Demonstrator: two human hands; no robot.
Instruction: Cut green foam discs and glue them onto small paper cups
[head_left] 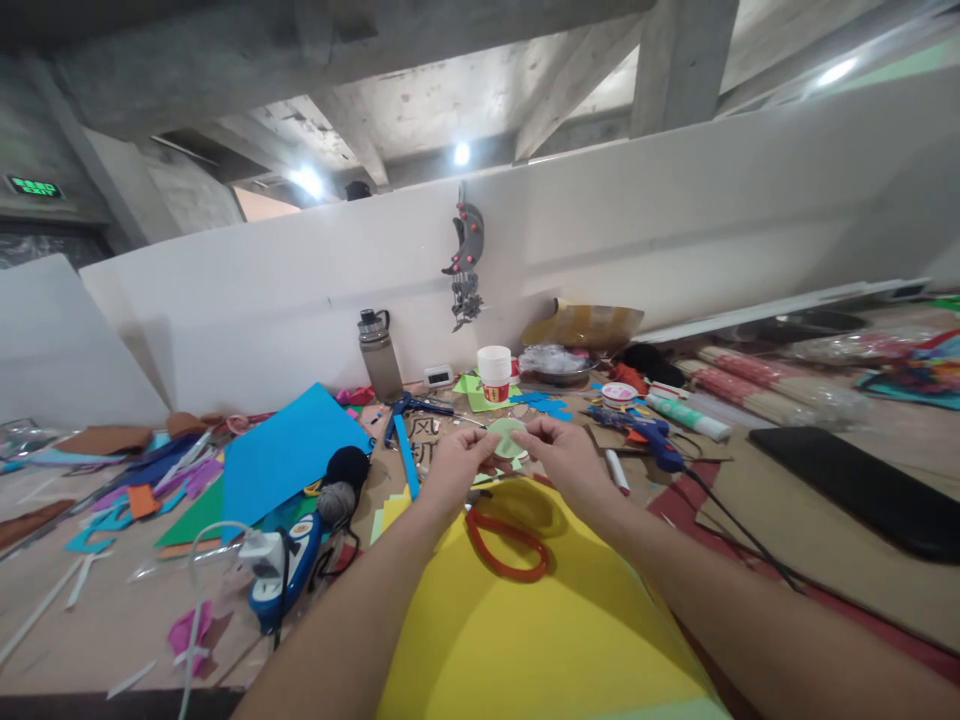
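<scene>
Between my two hands is a small light green paper disc (508, 438), gripped at its edges. My left hand (466, 455) pinches its left side with thumb and fingers. On the other side, my right hand (553, 448) pinches the right edge. Below them, scissors with orange-red handles (510, 560) lie on a yellow paper sheet (465, 640); their blades are mostly hidden near my hands. Just beyond the disc stands a stack of white paper cups (495, 372) on some green paper.
At left are a blue sheet (292, 450), yarn balls (337, 500), a power strip (289, 570) and paper scraps. A bottle (380, 355) stands at the back. To the right lie a blue glue gun (652, 435) with its cord, a white marker (616, 472) and a black slab (855, 490).
</scene>
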